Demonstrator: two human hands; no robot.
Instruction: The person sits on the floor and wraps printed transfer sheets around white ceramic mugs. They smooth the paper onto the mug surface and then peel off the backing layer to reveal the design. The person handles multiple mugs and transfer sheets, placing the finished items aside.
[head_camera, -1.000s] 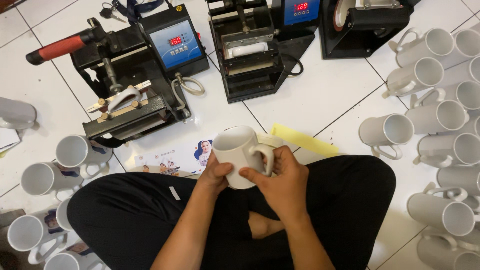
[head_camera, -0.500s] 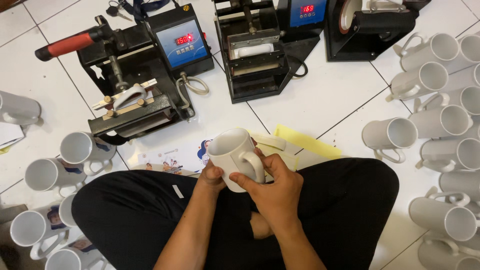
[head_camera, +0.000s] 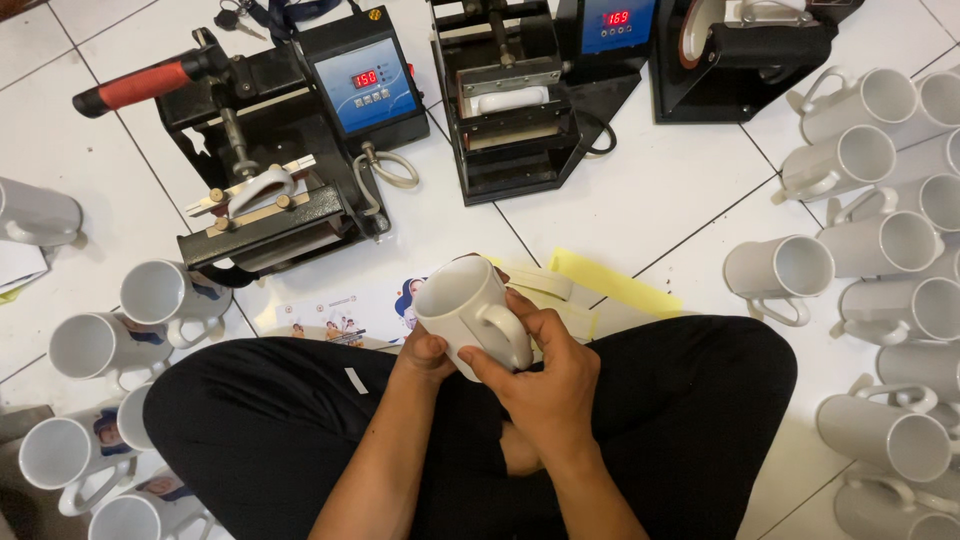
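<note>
While the person is sitting cross-legged on the white tiled floor (head_camera: 680, 190), printed mugs (head_camera: 105, 345) are lying in a cluster at the far left, some showing small pictures on their sides. Just beyond them a black heat press (head_camera: 270, 150) with a red-gripped lever is standing, its blue panel showing red digits. A printed paper sheet (head_camera: 340, 315) is lying on the floor in front of it. Over the lap, the left hand (head_camera: 428, 352) is cupping the underside of a plain white mug (head_camera: 470, 312), fingers wrapped around its body. The right hand (head_camera: 545, 375) is closing on the same mug from the handle side, thumb pressing against the wall below the handle. The mug is tilting, its mouth facing up and away. Behind it yellow paper (head_camera: 615, 283) is lying flat. A second press (head_camera: 510, 100) is standing further back, and blank white mugs (head_camera: 880, 240) are crowding the right edge.
</note>
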